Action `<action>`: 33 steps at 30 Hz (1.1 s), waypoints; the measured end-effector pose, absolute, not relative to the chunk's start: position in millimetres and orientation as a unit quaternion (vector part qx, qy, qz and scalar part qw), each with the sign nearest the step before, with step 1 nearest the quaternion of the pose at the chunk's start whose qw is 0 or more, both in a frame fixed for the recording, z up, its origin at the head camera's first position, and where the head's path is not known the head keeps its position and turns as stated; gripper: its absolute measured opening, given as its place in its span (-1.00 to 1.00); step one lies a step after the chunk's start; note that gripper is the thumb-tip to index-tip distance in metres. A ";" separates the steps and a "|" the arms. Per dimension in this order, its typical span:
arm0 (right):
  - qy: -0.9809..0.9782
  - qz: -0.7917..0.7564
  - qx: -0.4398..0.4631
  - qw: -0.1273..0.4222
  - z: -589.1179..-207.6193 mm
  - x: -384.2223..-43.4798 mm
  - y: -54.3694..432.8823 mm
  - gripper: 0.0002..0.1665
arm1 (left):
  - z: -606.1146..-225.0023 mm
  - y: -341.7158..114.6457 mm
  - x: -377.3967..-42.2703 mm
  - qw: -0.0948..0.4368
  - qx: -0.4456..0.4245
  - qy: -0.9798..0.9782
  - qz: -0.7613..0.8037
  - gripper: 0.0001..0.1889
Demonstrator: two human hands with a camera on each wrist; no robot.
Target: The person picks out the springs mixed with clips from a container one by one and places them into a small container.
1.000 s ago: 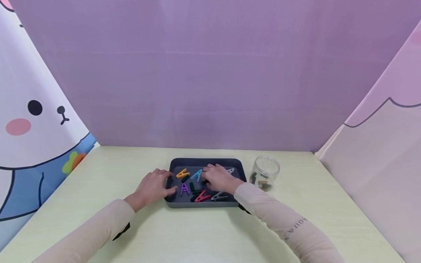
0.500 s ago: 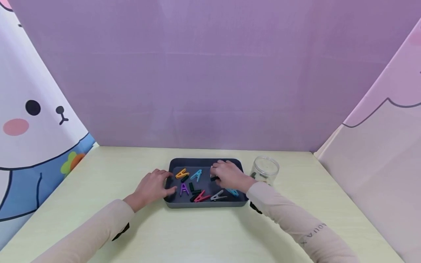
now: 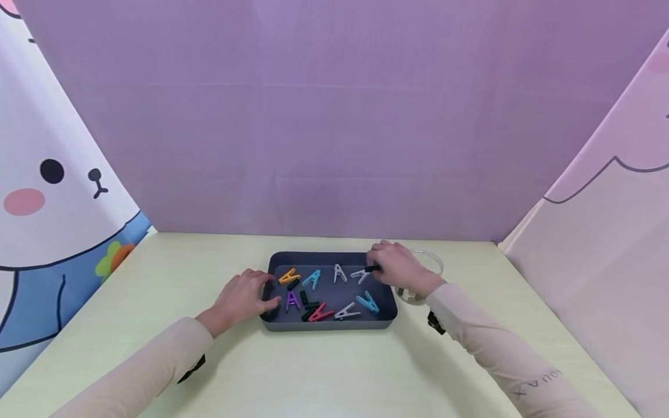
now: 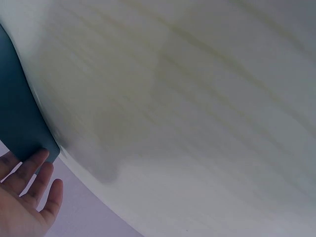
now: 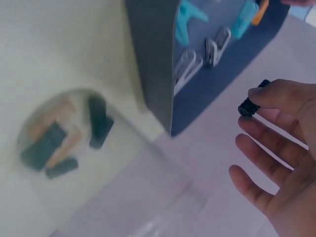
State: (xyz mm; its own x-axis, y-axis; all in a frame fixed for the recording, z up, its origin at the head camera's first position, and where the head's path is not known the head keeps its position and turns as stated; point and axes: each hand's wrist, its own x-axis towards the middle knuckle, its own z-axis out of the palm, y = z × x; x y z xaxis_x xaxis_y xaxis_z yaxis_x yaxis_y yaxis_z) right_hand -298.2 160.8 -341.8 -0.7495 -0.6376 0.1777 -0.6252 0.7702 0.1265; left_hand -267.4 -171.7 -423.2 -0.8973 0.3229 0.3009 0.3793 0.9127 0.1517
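Note:
The left hand (image 3: 243,299) holds the left end of a dark grey tray (image 3: 326,325), its thumb over the rim; in the left wrist view, fingertips (image 4: 45,154) lie against the outer wall. A small black ribbed piece (image 5: 254,101) is pinched between the thumb and fingers of the right hand (image 3: 399,268), over the tray's right rim. In the tray lie clothespins, among them an orange clothespin (image 3: 289,276), a purple clothespin (image 3: 292,301), a red clothespin (image 3: 320,314) and a light blue clothespin (image 3: 368,303). Several black ribbed pieces (image 3: 312,304) lie between them.
Right of the tray stands a clear jar (image 3: 436,258), partly hidden by the right hand. Dark pieces (image 5: 43,146) and tan pieces (image 5: 52,118) show inside it. The pale table (image 3: 324,371) ends at a purple backdrop (image 3: 324,145).
The right hand has lifted from among the clothespins and moved right with the black ribbed piece, toward the jar, uncovering white and light blue clothespins. The left hand has stayed put.

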 end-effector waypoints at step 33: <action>-0.955 0.044 0.257 0.142 -332.1 -301.6 246.2 -0.86 | -423.0 -171.7 -266.3 0.130 -0.171 -0.972 -0.098 -0.41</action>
